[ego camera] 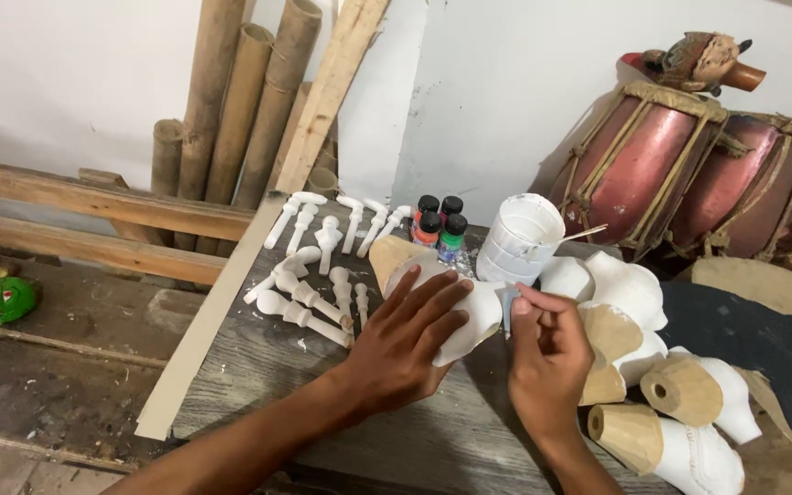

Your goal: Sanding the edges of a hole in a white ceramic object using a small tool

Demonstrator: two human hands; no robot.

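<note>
White-painted carved wooden figure (469,316) lies on the grey plank tabletop (258,385) — my left hand (405,344) pins it, fingers spread flat on top. My right hand (547,353) — fingertips pinched on a small grey sanding scrap (509,298) against its edge.

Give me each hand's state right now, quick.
Left hand: open, fingers spread flat over the white-painted wooden piece, pressing it to the table.
Right hand: closed, pinching a small grey scrap against that piece.
</note>
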